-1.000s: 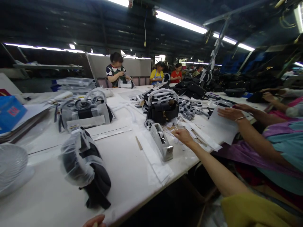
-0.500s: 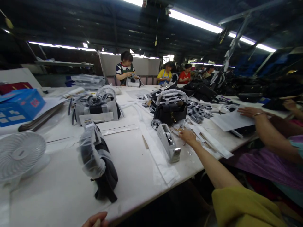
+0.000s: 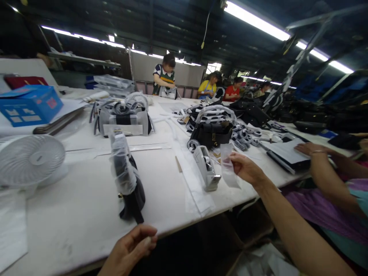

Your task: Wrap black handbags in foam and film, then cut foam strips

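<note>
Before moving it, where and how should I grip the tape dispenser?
Probably pinch the tape dispenser across mid-body, from above left: it is long and narrow, its near end bears a shiny edge, and the right hand holds a translucent strip on its right.

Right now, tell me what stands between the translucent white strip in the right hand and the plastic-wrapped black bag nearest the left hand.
A long grey tape dispenser stands just beside the strip, between it and the bag. Past it, white sheets lie flat on the table.

Thin translucent strip [image 3: 227, 164], roughly upright, lower end slanting right, edge pinched by right hand's fingers [image 3: 237, 159]
</note>
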Action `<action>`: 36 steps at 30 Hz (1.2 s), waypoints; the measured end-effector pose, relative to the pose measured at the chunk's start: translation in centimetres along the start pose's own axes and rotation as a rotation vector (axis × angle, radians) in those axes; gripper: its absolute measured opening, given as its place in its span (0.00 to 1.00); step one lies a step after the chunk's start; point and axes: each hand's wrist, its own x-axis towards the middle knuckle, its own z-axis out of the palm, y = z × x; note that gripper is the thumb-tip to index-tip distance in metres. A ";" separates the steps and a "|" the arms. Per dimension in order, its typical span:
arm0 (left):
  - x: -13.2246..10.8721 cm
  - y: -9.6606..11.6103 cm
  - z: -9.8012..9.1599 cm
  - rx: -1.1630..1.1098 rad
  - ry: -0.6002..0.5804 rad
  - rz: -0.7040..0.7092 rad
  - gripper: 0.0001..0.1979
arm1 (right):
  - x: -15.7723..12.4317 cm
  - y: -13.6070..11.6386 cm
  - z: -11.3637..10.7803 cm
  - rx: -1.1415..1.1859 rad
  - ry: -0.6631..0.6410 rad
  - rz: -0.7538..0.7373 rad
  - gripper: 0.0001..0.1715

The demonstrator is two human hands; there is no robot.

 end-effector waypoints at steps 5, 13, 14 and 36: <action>0.3 3.5 3.0 -0.010 -0.161 0.197 0.23 | -7.4 0.7 9.6 0.294 -0.288 0.238 0.13; -0.4 3.5 3.7 -0.063 -0.047 0.192 0.15 | -12.7 5.3 18.9 0.139 -0.461 0.240 0.19; -0.7 3.3 3.2 -0.004 -0.015 0.179 0.14 | -12.6 5.2 19.2 0.096 -0.445 0.222 0.22; -3.2 -1.5 -2.4 0.157 0.199 0.119 0.09 | -11.2 8.0 25.7 -0.286 -0.357 0.005 0.20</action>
